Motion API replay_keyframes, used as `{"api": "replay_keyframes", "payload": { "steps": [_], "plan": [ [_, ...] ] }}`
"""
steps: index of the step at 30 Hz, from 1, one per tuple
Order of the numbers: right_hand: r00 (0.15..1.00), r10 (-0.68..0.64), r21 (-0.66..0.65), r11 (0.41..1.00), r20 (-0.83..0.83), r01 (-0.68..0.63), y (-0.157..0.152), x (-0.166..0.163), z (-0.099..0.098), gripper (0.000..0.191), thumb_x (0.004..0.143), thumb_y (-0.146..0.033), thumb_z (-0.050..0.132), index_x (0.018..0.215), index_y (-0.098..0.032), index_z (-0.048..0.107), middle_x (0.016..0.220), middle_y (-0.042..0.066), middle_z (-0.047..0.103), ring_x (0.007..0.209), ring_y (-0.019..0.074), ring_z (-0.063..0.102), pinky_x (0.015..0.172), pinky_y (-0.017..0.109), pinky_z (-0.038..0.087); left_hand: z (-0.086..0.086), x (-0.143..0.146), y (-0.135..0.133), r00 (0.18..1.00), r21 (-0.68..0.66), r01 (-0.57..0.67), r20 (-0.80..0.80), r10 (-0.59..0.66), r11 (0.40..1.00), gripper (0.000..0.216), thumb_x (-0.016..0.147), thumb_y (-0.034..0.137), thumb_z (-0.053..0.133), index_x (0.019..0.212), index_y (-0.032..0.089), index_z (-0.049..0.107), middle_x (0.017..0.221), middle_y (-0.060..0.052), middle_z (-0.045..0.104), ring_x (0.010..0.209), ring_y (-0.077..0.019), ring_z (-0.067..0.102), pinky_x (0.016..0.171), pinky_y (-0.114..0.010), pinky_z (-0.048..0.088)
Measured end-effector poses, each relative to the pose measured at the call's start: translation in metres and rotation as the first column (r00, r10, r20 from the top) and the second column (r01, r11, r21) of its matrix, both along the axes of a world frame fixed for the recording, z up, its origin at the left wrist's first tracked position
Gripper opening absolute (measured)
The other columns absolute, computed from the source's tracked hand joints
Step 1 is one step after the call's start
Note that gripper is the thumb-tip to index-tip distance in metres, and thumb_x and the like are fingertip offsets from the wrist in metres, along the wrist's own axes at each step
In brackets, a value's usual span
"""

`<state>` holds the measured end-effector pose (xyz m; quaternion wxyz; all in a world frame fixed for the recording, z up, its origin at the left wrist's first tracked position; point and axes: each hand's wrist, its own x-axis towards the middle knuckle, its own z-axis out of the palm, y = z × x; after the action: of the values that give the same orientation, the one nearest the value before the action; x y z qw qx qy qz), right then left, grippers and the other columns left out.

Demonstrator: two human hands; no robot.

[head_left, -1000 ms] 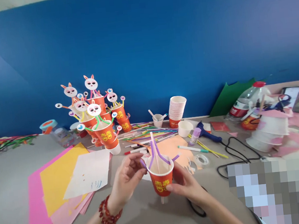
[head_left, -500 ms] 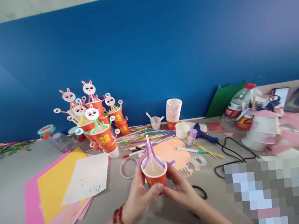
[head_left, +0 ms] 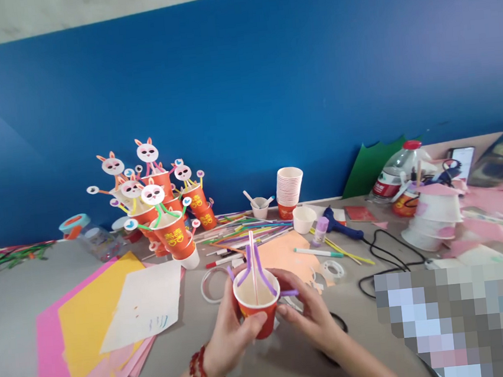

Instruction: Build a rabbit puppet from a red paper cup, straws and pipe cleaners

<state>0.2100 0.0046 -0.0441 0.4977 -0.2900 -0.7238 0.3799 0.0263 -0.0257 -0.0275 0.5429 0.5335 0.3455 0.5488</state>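
A red paper cup [head_left: 264, 323] with a white inside is held upright above the table, its mouth tilted toward me. My left hand [head_left: 233, 326] is wrapped round its left side, thumb across the front. My right hand [head_left: 310, 310] curves beside the cup's right side, fingers bent and apart from the wall, close to the purple pipe cleaner [head_left: 288, 293] sticking out there. Purple strips bend up inside the cup around a pale upright straw [head_left: 253, 265]. Behind stand finished-looking cups with rabbit faces [head_left: 152, 194] on sticks.
Coloured paper sheets [head_left: 140, 303] lie at left. Behind the cup are scattered straws, a marker [head_left: 317, 252], a glue stick [head_left: 320, 230], tape [head_left: 331, 269] and stacked cups [head_left: 289, 188]. A blue glue gun [head_left: 344, 227] with a black cord and a bottle [head_left: 399, 171] are at right.
My right hand has come away from the cup's front and opened a gap at its right side. The left hand keeps its hold, and the cup has turned slightly.
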Motion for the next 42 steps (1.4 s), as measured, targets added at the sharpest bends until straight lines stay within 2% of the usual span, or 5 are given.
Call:
{"api": "replay_keyframes", "payload": {
  "steps": [4, 11, 24, 36, 42],
  "plan": [
    [0.998, -0.054, 0.099, 0.993, -0.028, 0.057, 0.005, 0.006, 0.003, 0.038, 0.093, -0.037, 0.063, 0.13, -0.027, 0.06, 0.092, 0.005, 0.072, 0.076, 0.0169, 0.068, 0.072, 0.025, 0.055, 0.003, -0.006, 0.001, 0.999, 0.022, 0.054, -0.005, -0.054, 0.998, 0.07, 0.081, 0.036, 0.073, 0.141, 0.027, 0.039, 0.139, -0.009, 0.054, 0.129, -0.0289, 0.05, 0.109, -0.038, 0.041],
    [0.997, 0.043, 0.246, 0.969, -0.065, -0.026, 0.01, 0.005, 0.018, 0.022, 0.092, -0.032, 0.064, 0.11, -0.023, 0.072, 0.078, 0.006, 0.073, 0.068, 0.018, 0.067, 0.063, 0.027, 0.054, 0.001, -0.01, 0.006, 0.991, 0.008, 0.129, -0.044, -0.128, 0.992, 0.083, 0.072, 0.048, 0.08, 0.14, 0.023, 0.04, 0.137, -0.013, 0.055, 0.124, -0.0332, 0.055, 0.106, -0.043, 0.044],
    [0.999, -0.05, 0.233, 0.971, 0.002, 0.049, 0.008, 0.0, 0.006, 0.015, 0.089, -0.018, 0.065, 0.102, -0.023, 0.07, 0.075, 0.004, 0.072, 0.066, 0.0167, 0.066, 0.061, 0.026, 0.052, -0.008, -0.016, 0.016, 0.878, 0.143, -0.227, -0.397, 0.266, 0.963, 0.059, 0.081, 0.044, 0.071, 0.13, 0.018, 0.052, 0.128, -0.015, 0.064, 0.119, -0.0343, 0.059, 0.1, -0.046, 0.048],
    [0.998, -0.016, 0.206, 0.979, 0.068, 0.002, 0.003, 0.001, 0.01, 0.015, 0.091, -0.022, 0.063, 0.104, -0.022, 0.069, 0.082, 0.006, 0.074, 0.072, 0.0186, 0.069, 0.066, 0.028, 0.054, -0.003, -0.011, 0.01, 0.668, 0.255, -0.237, -0.658, 0.348, 0.937, 0.075, 0.072, 0.041, 0.079, 0.136, 0.022, 0.043, 0.128, -0.015, 0.063, 0.116, -0.0354, 0.061, 0.096, -0.05, 0.049],
    [0.995, -0.033, 0.245, 0.97, 0.099, 0.008, 0.001, -0.001, 0.014, 0.013, 0.09, -0.024, 0.064, 0.102, -0.023, 0.07, 0.077, 0.005, 0.073, 0.069, 0.0177, 0.068, 0.066, 0.027, 0.053, -0.009, -0.013, 0.009, 0.633, 0.343, -0.194, -0.672, 0.384, 0.919, 0.071, 0.077, 0.034, 0.073, 0.139, 0.021, 0.04, 0.133, -0.016, 0.061, 0.12, -0.0351, 0.06, 0.096, -0.048, 0.05]
  ]
}}
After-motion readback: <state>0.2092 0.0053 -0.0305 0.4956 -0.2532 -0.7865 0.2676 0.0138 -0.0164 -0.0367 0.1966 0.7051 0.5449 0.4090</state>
